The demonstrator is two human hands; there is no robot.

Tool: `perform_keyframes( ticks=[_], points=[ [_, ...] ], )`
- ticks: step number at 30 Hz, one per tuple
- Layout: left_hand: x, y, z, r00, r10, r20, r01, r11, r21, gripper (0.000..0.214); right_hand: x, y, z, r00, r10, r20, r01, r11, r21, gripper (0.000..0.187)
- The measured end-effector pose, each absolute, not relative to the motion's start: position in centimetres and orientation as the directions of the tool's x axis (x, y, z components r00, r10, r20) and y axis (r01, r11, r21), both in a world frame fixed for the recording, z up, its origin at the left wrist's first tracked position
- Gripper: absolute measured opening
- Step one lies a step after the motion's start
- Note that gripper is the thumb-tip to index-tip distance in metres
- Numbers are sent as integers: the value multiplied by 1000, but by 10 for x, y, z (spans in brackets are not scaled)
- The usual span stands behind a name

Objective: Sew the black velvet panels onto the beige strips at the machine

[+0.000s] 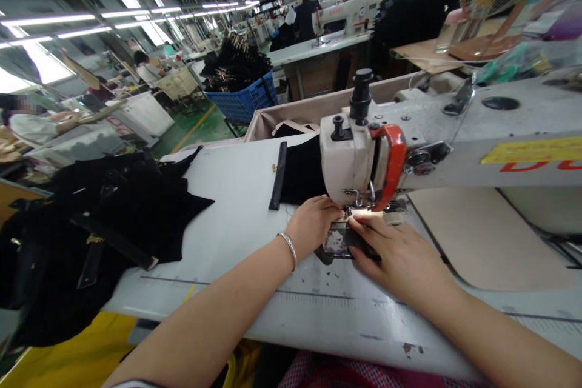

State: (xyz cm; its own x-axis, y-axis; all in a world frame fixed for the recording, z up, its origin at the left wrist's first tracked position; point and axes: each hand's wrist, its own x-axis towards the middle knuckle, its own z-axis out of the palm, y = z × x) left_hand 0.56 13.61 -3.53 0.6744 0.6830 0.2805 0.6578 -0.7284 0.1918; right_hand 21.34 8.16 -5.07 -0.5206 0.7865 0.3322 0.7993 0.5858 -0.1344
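Observation:
At the needle of a white sewing machine [345, 151] with an orange guard, both hands are close together. My left hand [316, 221], with a silver bangle at the wrist, has its fingers closed on the near edge of a black fabric piece [302, 170]. That piece lies flat behind it and carries a dark strip [277, 176] with a small gold fitting. To the right of the presser foot, my right hand [393, 245] has its fingertips drawn in beside a brightly lit spot. What those fingers pinch is hidden. A worn metal plate [337, 241] shows between the hands.
A heap of black pieces with straps [136, 212] covers the table's left end. Behind the table stand a pinkish bin [291, 106] and a blue crate [245, 100] piled with black pieces. Other people sit at tables further back. A ruler scale [313, 298] runs along the table front.

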Motion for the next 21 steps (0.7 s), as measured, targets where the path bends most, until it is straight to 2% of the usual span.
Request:
perform_keyframes(
  ticks=[9,15,21],
  points=[
    [8,136,-34,620,735,275,708,-675,209,20,213,82,-52,-509,793,336,800,579,-155,44],
    [6,133,-38,631,733,254,678,-680,279,23,214,81,-55,-507,780,367,788,592,-169,39],
    [6,132,-38,518,803,295,730,-595,336,19,217,82,-60,-488,761,427,775,603,-190,37]
  ],
)
